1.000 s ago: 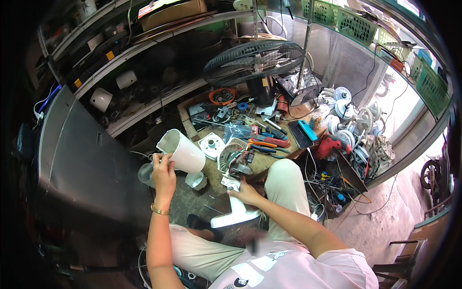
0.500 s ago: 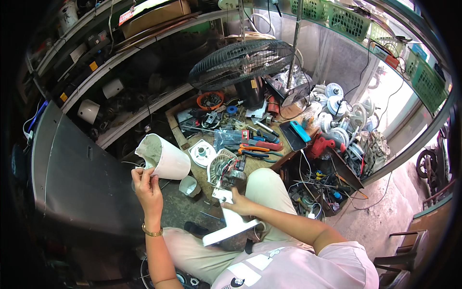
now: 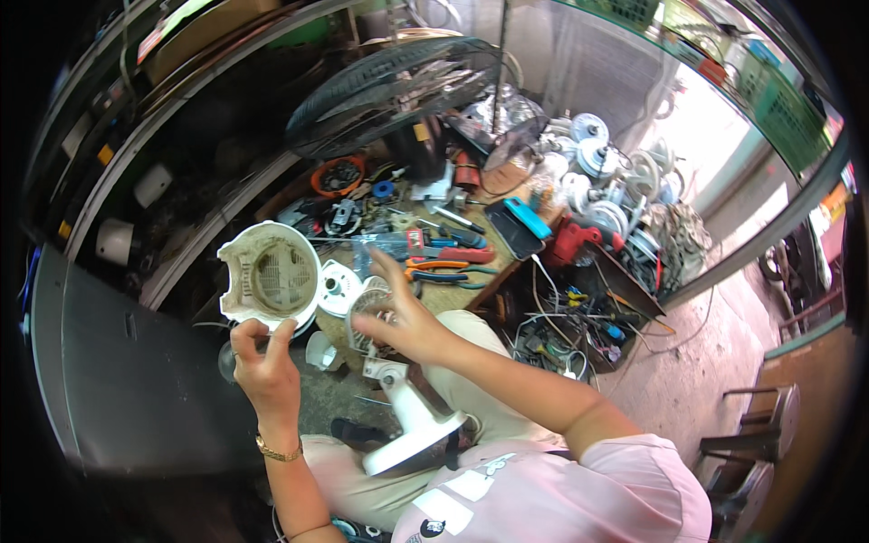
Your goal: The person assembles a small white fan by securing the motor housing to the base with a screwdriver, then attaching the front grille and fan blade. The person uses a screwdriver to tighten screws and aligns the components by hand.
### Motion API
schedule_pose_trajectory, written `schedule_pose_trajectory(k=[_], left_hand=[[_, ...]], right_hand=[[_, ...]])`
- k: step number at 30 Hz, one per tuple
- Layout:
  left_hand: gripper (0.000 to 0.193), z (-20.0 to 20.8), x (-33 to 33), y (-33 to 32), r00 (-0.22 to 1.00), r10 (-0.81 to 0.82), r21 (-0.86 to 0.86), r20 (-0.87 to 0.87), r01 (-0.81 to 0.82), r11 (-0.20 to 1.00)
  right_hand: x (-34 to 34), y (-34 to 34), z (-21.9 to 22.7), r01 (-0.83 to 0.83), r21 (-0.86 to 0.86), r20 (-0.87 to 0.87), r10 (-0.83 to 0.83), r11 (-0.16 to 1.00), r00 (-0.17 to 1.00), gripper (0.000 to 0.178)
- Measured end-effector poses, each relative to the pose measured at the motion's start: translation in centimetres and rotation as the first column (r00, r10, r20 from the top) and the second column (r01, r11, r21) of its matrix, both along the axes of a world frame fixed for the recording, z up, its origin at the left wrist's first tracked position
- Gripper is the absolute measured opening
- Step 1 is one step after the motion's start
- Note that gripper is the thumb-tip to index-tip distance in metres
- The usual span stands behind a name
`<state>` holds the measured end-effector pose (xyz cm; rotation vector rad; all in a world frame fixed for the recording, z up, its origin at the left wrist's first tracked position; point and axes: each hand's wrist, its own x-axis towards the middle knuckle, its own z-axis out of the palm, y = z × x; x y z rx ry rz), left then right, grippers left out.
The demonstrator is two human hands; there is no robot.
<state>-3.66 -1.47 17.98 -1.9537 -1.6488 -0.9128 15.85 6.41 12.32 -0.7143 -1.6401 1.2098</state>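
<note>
A white plastic fan motor cover [image 3: 310, 276] is pinched at its lower rim by my left hand [image 3: 269, 362], fingers closed. Its hollow, dusty inside with a vented end faces me. My right hand [image 3: 412, 321] is raised with fingers apart, holding nothing. Beneath it a fan motor with a ribbed white housing [image 3: 359, 317] is partly hidden. The motor sits on a white fan neck and base [image 3: 407, 421], which leans across my lap. A round white vented plate [image 3: 337, 288] lies on the bench beside the cover.
Pliers [image 3: 444, 275], a phone [image 3: 514, 231] and an orange bowl of small parts [image 3: 338, 176] lie on the bench. Behind stands a large black fan grille [image 3: 389, 95]. An open tool box [image 3: 579, 317] and a heap of white fan parts [image 3: 602, 167] are to the right.
My right hand has let go of the fan neck and lifted above the motor, fingers spreading. My left hand has turned the cover so its opening faces me. The whole view has shifted.
</note>
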Motion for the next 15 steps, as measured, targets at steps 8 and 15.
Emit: schedule_pose_trajectory(k=[8, 15], left_hand=[[0.046, -1.8, 1.7, 3.0, 0.955, -0.280, 0.241, 0.097, 0.251, 0.938], [0.099, -6.4, -2.6, 5.3, -0.816, 0.144, 0.471, 0.560, 0.456, 0.755]], right_hand=[[-5.7, 5.4, -0.9, -0.199, -0.571, -0.545, -0.187, 0.796, 0.817, 0.056], [-9.6, 6.1, -2.4, -0.217, -0.501, -0.555, -0.119, 0.838, 0.823, 0.062]])
